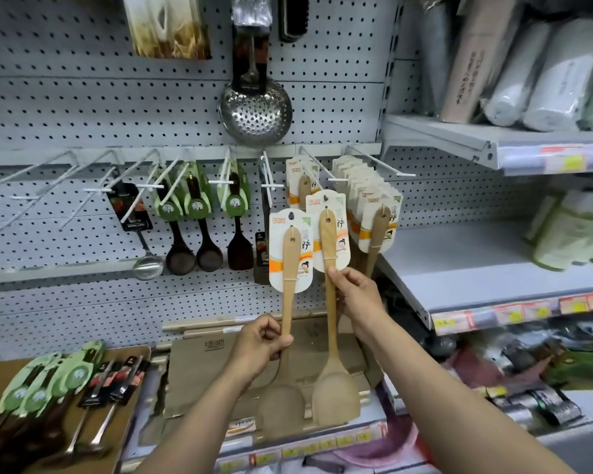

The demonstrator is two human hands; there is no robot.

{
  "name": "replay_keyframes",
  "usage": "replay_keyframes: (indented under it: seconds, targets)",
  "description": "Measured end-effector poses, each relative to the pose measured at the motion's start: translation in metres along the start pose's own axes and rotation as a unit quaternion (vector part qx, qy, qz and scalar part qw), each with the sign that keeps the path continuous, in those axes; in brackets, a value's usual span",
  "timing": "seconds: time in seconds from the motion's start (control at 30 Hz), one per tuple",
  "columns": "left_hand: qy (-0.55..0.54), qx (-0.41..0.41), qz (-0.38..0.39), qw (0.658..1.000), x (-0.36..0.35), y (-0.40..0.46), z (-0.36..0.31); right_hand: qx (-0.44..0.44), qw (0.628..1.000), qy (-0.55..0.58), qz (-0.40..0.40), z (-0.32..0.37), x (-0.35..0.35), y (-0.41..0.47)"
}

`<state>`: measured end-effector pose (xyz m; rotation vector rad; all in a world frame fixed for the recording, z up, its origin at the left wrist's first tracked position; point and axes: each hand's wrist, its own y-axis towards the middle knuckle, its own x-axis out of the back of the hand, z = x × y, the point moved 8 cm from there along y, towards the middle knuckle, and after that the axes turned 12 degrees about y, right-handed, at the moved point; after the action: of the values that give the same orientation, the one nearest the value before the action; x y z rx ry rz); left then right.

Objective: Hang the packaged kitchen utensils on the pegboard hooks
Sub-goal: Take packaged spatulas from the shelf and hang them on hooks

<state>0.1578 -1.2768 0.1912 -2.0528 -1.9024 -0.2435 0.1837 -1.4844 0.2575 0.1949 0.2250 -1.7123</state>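
Observation:
My left hand (259, 342) grips the handle of a carded wooden spatula (290, 265), held upright with its blade low. My right hand (355, 295) pinches the handle of a second carded wooden spatula (329, 241), whose card top sits just below a white pegboard hook (314, 174). That hook carries one spatula card (300, 181). The hook to its right holds several identical spatula cards (370, 206). The grey pegboard (83, 107) spans the back wall.
Dark spoons on green cards (199, 213) and a steel ladle (141, 234) hang to the left, beside several bare hooks (38, 186). A steel skimmer (255, 111) hangs above. More carded utensils (48, 391) lie on a tray at lower left. Side shelves (493, 275) stand at right.

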Motion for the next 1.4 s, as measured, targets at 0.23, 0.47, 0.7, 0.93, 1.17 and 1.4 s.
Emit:
replay_keyframes:
  seconds: [0.23,0.47,0.7,0.93,1.17,1.4]
  targets:
    - [0.004,-0.006,0.003,1.0,0.004,0.026,-0.009,-0.006,1.0,0.004,-0.021,-0.003,-0.006,0.036]
    - [0.012,-0.01,0.001,1.0,0.008,0.064,-0.013,-0.021,0.999,0.017,-0.024,-0.015,-0.027,0.098]
    - [0.037,-0.03,-0.01,0.999,0.023,0.115,-0.013,-0.032,0.998,0.013,-0.044,-0.021,-0.04,0.144]
    - [0.052,-0.024,-0.002,0.998,0.027,0.138,-0.01,-0.019,0.998,0.008,-0.051,-0.023,-0.042,0.173]
    - [0.065,-0.02,-0.037,0.997,0.027,0.121,-0.004,-0.048,0.999,0.005,-0.026,-0.019,-0.044,0.171]
    - [0.059,-0.024,-0.065,0.996,0.012,0.078,-0.009,-0.069,0.998,0.0,-0.011,-0.004,-0.038,0.13]
